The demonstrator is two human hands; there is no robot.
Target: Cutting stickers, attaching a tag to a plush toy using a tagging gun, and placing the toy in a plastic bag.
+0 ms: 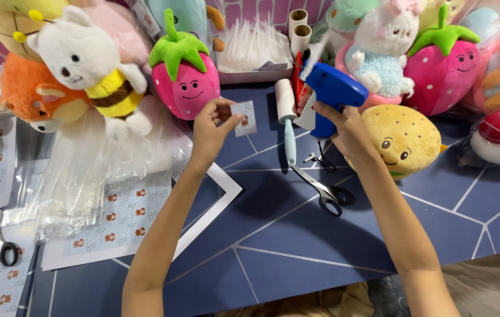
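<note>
The work surface is a dark blue table [297,246] marked with white lines. Plush toys are ranged along its far edge: two pink strawberry plushes [186,82] are counted, one at centre and one at far right, together with one white bear plush [88,56] in a yellow striped vest, one orange fox plush [35,97] and one yellow round plush [403,138]. A stack of clear plastic bags [85,170] lies at left, beside printed sticker sheets [123,214]. Two pairs of scissors [320,188] are present, one at centre and one at lower left. One lint roller [287,117] lies at centre. The right hand [344,120] is clenched around one blue tagging gun [332,94], held above the table. The left hand [212,126] pinches one small paper tag [244,117] between thumb and fingers, just left of the gun.
</note>
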